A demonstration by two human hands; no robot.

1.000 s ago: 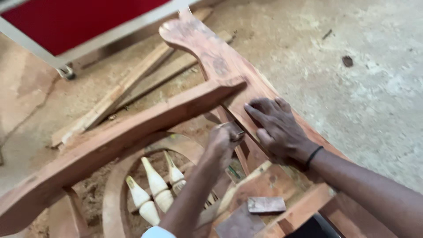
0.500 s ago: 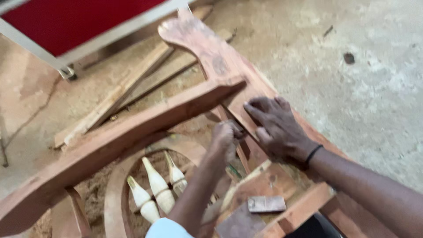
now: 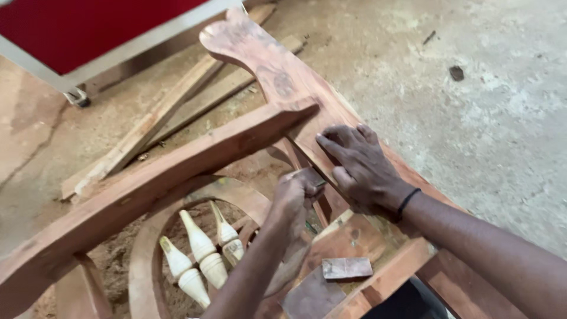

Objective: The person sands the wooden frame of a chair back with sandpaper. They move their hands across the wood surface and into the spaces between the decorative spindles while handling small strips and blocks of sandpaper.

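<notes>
A reddish-brown wooden chair frame (image 3: pixel 177 171) lies on its side on the floor. My right hand (image 3: pixel 360 168), with a black band at the wrist, presses flat on its long curved rail (image 3: pixel 266 65). My left hand (image 3: pixel 294 198) is closed around a small folded piece of sandpaper (image 3: pixel 311 175), held against the upright just under the armrest's end. Below my left arm, three pale turned spindles (image 3: pixel 201 254) stand inside a curved wooden hoop.
Two loose sandpaper pieces (image 3: pixel 346 267) rest on a lower rail of the frame. Wooden slats (image 3: pixel 159 118) lie on the concrete floor behind it. A red panel in a white frame on a caster (image 3: pixel 77 97) stands at the top left. Sawdust covers the ground under the frame.
My left hand has made a short rubbing move at the joint and come back slightly toward me. My right hand stays pressed on the rail. The view has shifted a little.
</notes>
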